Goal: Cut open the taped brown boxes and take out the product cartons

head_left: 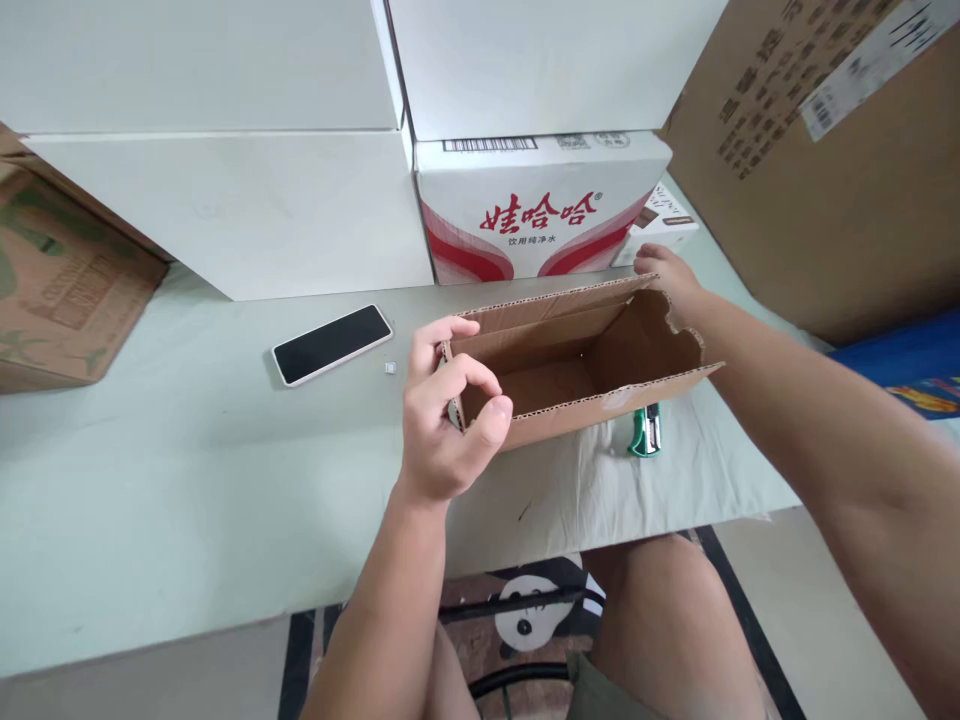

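Note:
An open-topped brown cardboard box (555,385) sits in front of me, with a ragged cut notch in its right end. My left hand (454,410) is closed on the box's left end, fingers hooked over the rim and thumb at the near corner. Around the far right corner wraps my right hand (670,275), its fingers bent and partly hidden by the box wall. A green box cutter (646,432) lies on the table just in front of the box's near side. The bare inside of the box shows no contents.
A phone (332,345) and a tiny white piece (390,368) lie left of the box on the cloth-covered table (187,480). Behind stand a red-and-white water carton (544,215), a small white box (660,225) and large white boxes (240,210). Big brown cartons (832,170) flank the right.

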`<action>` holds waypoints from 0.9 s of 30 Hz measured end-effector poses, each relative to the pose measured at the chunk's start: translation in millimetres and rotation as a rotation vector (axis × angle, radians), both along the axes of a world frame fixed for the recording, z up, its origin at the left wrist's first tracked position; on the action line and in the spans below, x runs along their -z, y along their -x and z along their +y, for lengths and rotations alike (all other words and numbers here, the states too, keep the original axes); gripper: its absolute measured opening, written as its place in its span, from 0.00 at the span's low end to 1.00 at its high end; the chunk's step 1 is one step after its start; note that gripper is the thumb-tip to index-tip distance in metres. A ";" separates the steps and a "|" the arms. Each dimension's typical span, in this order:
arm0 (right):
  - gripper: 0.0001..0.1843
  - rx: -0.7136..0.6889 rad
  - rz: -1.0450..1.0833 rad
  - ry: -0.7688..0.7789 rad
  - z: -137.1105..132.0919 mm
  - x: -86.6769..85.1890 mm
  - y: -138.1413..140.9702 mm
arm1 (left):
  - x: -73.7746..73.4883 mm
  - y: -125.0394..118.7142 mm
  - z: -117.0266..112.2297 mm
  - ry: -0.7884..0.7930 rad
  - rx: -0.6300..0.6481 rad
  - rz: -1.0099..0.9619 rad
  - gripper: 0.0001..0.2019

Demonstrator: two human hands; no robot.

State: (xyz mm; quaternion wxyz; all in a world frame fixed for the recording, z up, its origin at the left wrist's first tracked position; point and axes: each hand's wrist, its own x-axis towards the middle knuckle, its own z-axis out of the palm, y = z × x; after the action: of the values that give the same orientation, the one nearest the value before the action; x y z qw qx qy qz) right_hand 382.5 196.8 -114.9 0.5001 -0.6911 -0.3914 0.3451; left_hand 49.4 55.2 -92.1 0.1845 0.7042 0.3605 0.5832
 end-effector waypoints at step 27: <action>0.66 0.027 -0.800 -0.443 -198.5 -47.8 11.0 | 30.7 23.3 2.0 0.166 0.213 -0.604 0.30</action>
State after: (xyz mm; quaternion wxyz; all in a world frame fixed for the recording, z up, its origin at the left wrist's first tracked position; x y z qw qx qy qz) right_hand 371.5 -1.8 -67.1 0.4497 -0.6515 -0.6091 -0.0473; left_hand 26.1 57.2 -122.8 0.3998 0.5156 0.2600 0.7118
